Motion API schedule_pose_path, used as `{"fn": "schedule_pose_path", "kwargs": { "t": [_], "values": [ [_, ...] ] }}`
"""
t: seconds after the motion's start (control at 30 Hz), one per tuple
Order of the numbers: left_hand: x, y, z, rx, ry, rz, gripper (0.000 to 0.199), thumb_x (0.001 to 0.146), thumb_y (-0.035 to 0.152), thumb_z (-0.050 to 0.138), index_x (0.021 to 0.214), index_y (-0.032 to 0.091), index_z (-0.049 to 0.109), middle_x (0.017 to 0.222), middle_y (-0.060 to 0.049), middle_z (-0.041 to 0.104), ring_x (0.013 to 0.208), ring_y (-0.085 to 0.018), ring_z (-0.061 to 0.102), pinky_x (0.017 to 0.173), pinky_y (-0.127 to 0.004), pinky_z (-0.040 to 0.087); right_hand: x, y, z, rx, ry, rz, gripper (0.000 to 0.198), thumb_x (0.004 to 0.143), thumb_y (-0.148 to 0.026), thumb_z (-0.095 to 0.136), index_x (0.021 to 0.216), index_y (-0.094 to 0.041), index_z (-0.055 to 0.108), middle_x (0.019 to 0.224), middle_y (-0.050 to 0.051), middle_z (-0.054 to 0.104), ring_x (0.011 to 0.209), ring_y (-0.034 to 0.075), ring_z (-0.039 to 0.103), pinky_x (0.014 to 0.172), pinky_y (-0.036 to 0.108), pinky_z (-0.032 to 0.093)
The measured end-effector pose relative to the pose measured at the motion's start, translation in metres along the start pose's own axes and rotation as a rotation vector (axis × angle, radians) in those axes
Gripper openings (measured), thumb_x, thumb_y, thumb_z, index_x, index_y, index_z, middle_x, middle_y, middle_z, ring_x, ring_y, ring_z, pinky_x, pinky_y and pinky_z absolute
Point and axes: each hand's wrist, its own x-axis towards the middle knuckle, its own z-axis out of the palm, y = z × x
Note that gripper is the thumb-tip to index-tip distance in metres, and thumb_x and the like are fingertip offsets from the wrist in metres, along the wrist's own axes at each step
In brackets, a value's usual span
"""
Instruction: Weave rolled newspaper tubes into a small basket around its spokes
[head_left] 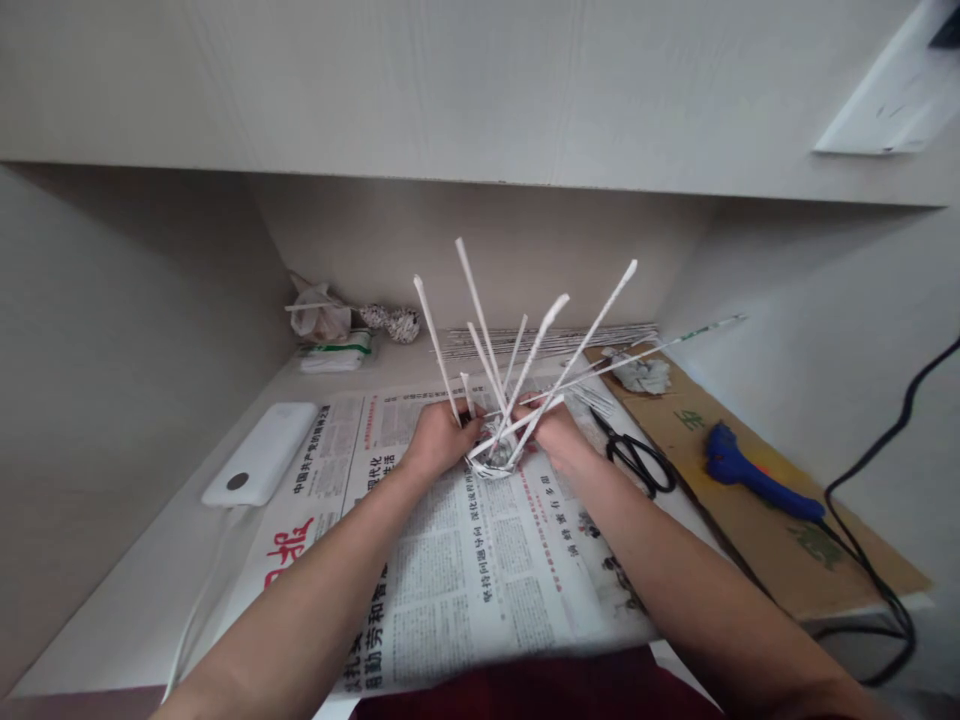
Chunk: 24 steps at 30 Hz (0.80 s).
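A small woven basket point(493, 468) of rolled newspaper stands between my hands, with several white paper tubes point(540, 340) rising from it and fanning outward. My left hand point(442, 436) is closed on its left side, thumb against the weave near an upright tube. At the right side, my right hand point(553, 428) has its fingers closed around a long paper tube point(645, 353) that runs off to the upper right and ends greenish. The fingertips of both hands are partly hidden behind the tubes. Crumpled paper seems to fill the basket's inside.
Newspaper point(450, 560) covers the tabletop. Black scissors point(637, 460) lie right of my right hand; a blue glue gun point(757, 475) with a black cord rests on cardboard point(855, 560). A white power bank point(261, 455) is at left. Paper sticks point(547, 342) lie behind, below an overhanging panel point(450, 100).
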Motion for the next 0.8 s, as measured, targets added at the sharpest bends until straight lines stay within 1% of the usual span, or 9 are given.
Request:
{"fn": "schedule_pose_path", "kwargs": {
  "t": [0.07,0.13,0.27,0.4,0.5,0.6,0.7,0.8],
  "values": [
    [0.001,0.0,0.0,-0.025,0.006,-0.024,0.019,0.075,0.017,0.064,0.089,0.019,0.077,0.082,-0.004,0.077,0.075,-0.019,0.07,0.068,-0.025,0.051,-0.002,0.002,0.002,0.042,0.017,0.016,0.019,0.057,-0.028,0.074,0.06,-0.017,0.059,0.047,-0.001,0.058,0.039,0.011,0.046,0.039,0.023,0.034],
    [0.003,-0.001,0.001,-0.066,0.005,-0.059,0.019,0.074,0.018,0.065,0.089,0.018,0.076,0.082,-0.004,0.077,0.074,-0.019,0.07,0.066,-0.025,0.051,-0.004,0.005,0.004,0.059,0.027,0.017,0.017,0.053,-0.026,0.073,0.062,-0.017,0.061,0.049,-0.001,0.06,0.041,0.011,0.049,0.04,0.023,0.036],
    [0.007,-0.007,0.002,-0.209,-0.029,-0.126,0.019,0.072,0.02,0.066,0.087,0.015,0.076,0.076,-0.005,0.075,0.067,-0.018,0.067,0.062,-0.024,0.05,-0.005,0.011,0.006,0.052,0.034,0.012,0.021,0.056,-0.03,0.073,0.071,-0.019,0.063,0.051,-0.002,0.062,0.044,0.014,0.054,0.044,0.025,0.041],
    [0.009,-0.013,0.003,-0.281,-0.072,-0.109,0.018,0.072,0.023,0.063,0.082,0.015,0.075,0.075,-0.004,0.074,0.066,-0.016,0.065,0.062,-0.024,0.048,-0.005,0.014,0.007,0.057,0.041,-0.011,0.023,0.057,-0.032,0.073,0.073,-0.02,0.061,0.05,-0.003,0.061,0.047,0.015,0.056,0.046,0.026,0.044],
    [0.008,-0.014,0.003,-0.221,-0.085,-0.114,0.022,0.073,0.034,0.065,0.078,0.015,0.075,0.071,-0.004,0.072,0.066,-0.018,0.064,0.06,-0.025,0.047,-0.005,0.016,0.008,0.086,0.037,-0.017,0.023,0.057,-0.029,0.073,0.074,-0.02,0.06,0.05,-0.004,0.061,0.045,0.015,0.055,0.045,0.025,0.043],
    [0.007,-0.013,0.004,-0.116,-0.066,-0.121,0.03,0.073,0.044,0.067,0.07,0.014,0.073,0.062,-0.003,0.068,0.061,-0.018,0.061,0.054,-0.025,0.042,-0.006,0.017,0.01,0.092,0.026,-0.022,0.021,0.058,-0.025,0.071,0.076,-0.02,0.062,0.055,-0.002,0.064,0.045,0.015,0.055,0.042,0.025,0.042],
    [0.005,-0.012,0.006,-0.065,-0.046,-0.13,0.026,0.071,0.041,0.068,0.069,0.015,0.071,0.061,-0.002,0.066,0.058,-0.016,0.058,0.052,-0.024,0.04,-0.007,0.018,0.011,0.098,0.025,-0.033,0.02,0.058,-0.024,0.07,0.076,-0.021,0.063,0.059,-0.002,0.066,0.047,0.015,0.057,0.043,0.026,0.043],
    [0.004,-0.011,0.008,-0.072,-0.04,-0.141,0.021,0.069,0.036,0.069,0.067,0.015,0.07,0.061,-0.002,0.066,0.057,-0.016,0.058,0.053,-0.025,0.041,-0.007,0.018,0.012,0.091,0.044,-0.027,0.022,0.056,-0.025,0.073,0.075,-0.021,0.064,0.06,-0.001,0.067,0.051,0.016,0.058,0.047,0.026,0.045]
  ]
}}
